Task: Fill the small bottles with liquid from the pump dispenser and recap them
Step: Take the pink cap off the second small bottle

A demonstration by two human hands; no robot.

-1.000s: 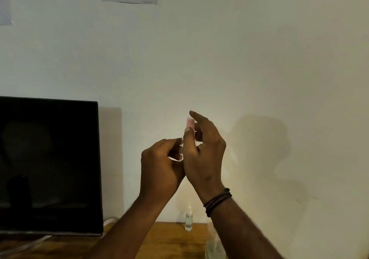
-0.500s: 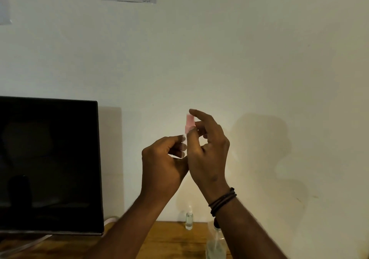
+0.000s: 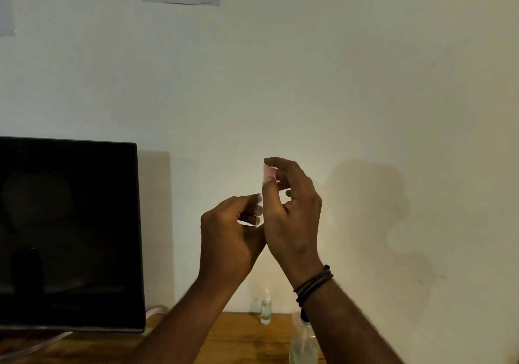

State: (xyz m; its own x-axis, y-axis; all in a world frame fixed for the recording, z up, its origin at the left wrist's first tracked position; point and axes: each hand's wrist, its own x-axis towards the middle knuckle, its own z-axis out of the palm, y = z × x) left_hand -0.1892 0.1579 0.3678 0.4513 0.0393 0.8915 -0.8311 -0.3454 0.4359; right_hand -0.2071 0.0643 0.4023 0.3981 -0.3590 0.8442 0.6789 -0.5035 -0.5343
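Both hands are up in front of the wall, well above the table (image 3: 238, 335). The right hand (image 3: 292, 217) has its thumb and forefinger curled onto a pink cap (image 3: 269, 174), pinching it at the very top. Just below that cap, the left hand (image 3: 230, 237) curls its fingers round a small clear bottle (image 3: 260, 209), which is mostly hidden between the two hands, so only a sliver shows. The two hands are touching at the heel of the palm.

Down on the wooden table, a second small bottle (image 3: 265, 311) stands upright against the wall, capped in white, well below the hands. Near it, to the right, the pump dispenser (image 3: 303, 344) sits at the bottom edge of view, partly behind the right forearm. A dark monitor (image 3: 67, 234) fills the left side, well apart from the hands; bare wall lies to the right and above.

Count: two small bottles, one pump dispenser, one pink cap in the fingers. A dark wristband (image 3: 313, 285) circles the right wrist.
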